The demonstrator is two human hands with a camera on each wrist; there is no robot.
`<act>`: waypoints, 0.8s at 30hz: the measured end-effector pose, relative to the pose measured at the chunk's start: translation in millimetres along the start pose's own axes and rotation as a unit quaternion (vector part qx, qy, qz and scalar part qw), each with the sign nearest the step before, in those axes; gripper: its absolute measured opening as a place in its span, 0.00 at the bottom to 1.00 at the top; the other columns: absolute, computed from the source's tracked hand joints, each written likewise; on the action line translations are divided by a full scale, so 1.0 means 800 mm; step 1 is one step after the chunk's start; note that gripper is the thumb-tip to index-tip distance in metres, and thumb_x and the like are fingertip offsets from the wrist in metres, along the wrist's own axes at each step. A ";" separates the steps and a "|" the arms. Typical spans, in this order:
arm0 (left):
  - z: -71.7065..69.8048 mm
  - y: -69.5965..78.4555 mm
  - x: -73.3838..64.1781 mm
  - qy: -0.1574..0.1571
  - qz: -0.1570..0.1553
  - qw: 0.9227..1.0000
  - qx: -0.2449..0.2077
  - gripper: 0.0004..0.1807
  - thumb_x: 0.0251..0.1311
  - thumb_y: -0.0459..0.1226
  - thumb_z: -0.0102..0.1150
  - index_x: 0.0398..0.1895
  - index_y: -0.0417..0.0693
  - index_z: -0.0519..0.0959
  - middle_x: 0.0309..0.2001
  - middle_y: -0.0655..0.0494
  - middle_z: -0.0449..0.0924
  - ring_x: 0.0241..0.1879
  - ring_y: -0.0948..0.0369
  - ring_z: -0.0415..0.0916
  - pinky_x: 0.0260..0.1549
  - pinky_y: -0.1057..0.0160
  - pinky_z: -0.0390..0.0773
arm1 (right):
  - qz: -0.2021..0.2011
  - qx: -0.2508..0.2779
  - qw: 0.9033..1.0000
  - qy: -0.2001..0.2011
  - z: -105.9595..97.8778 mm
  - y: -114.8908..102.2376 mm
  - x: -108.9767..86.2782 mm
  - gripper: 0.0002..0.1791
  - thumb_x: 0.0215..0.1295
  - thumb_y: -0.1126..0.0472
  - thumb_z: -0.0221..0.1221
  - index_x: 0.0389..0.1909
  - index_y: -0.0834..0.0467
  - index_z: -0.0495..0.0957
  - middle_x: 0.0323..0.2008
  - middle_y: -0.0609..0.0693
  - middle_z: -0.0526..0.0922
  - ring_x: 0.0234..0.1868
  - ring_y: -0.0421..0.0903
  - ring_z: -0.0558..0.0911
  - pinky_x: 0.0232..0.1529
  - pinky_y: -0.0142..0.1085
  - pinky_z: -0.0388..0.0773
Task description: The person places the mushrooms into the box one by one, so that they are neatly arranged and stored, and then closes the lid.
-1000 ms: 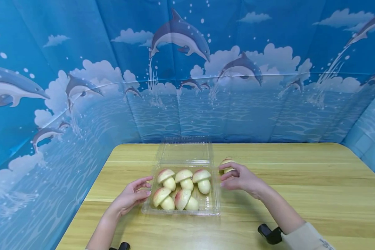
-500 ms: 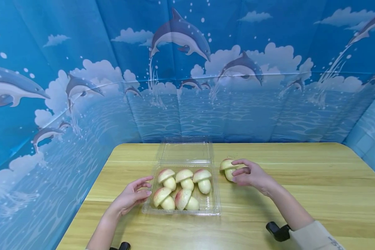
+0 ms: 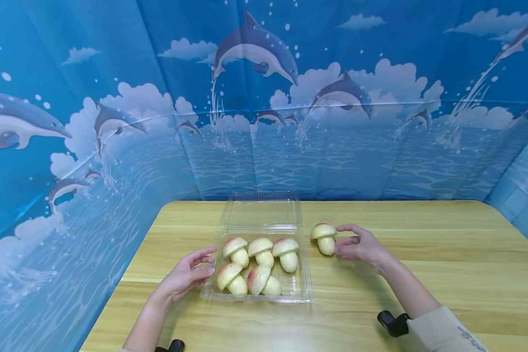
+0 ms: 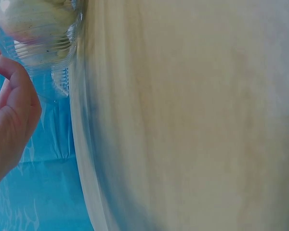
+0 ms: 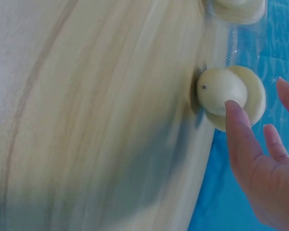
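Note:
A pale yellow mushroom-shaped piece [image 3: 326,244] with a reddish tint on its cap stands on the table, right of a clear plastic box. My right hand [image 3: 362,249] is at its right side, fingers spread and lightly bent. In the right wrist view, the thumb tip overlaps the stem of that mushroom piece [image 5: 219,89]. Several similar mushroom pieces [image 3: 288,261] lie in two rows inside the clear box [image 3: 307,291]. Beside the box's left wall rests my left hand [image 3: 187,275], its fingers loosely bent and the fingertips right at the rim.
The box's hinged lid [image 3: 264,215] lies folded back toward the table's far edge. A wooden table [image 3: 422,274] bears everything. Behind it hangs a blue curtain [image 3: 246,146] printed with dolphins. A black device [image 3: 393,323] sits at the right wrist.
My right hand has moved right, from in front of the lone mushroom piece to its right side, so that piece now shows fully. My left hand has stayed in place.

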State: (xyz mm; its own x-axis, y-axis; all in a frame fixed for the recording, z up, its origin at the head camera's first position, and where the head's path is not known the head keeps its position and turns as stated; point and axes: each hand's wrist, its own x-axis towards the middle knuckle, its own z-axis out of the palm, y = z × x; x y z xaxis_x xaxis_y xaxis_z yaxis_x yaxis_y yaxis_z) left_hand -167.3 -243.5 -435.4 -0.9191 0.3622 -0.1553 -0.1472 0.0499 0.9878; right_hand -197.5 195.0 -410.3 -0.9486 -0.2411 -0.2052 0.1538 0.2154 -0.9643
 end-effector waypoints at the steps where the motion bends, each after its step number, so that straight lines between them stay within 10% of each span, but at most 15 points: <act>1: 0.000 0.000 0.000 0.000 0.001 1.000 -0.001 0.35 0.60 0.27 0.54 0.69 0.33 0.53 0.47 0.48 0.64 0.30 0.68 0.70 0.30 0.72 0.73 | 0.000 0.000 1.000 0.001 -0.001 0.001 0.001 0.37 0.58 0.68 0.61 0.65 0.68 0.54 0.45 0.65 0.76 0.42 0.54 0.81 0.45 0.46 0.77; 24: -0.003 -0.005 0.004 0.001 0.003 1.000 0.003 0.36 0.58 0.30 0.58 0.68 0.35 0.54 0.46 0.49 0.64 0.29 0.68 0.69 0.30 0.72 0.73 | 0.015 -0.009 0.999 0.043 0.007 0.026 0.025 0.44 0.53 0.70 0.65 0.68 0.65 0.50 0.43 0.65 0.75 0.32 0.46 0.80 0.36 0.38 0.80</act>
State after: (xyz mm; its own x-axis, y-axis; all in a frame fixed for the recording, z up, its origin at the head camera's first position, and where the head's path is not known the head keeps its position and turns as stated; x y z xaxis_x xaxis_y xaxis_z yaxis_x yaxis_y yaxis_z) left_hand -170.6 -244.8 -439.6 -0.9207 0.3606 -0.1490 -0.1390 0.0535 0.9888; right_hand -212.1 189.1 -435.2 -0.9643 -0.1515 -0.2173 0.1778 0.2378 -0.9549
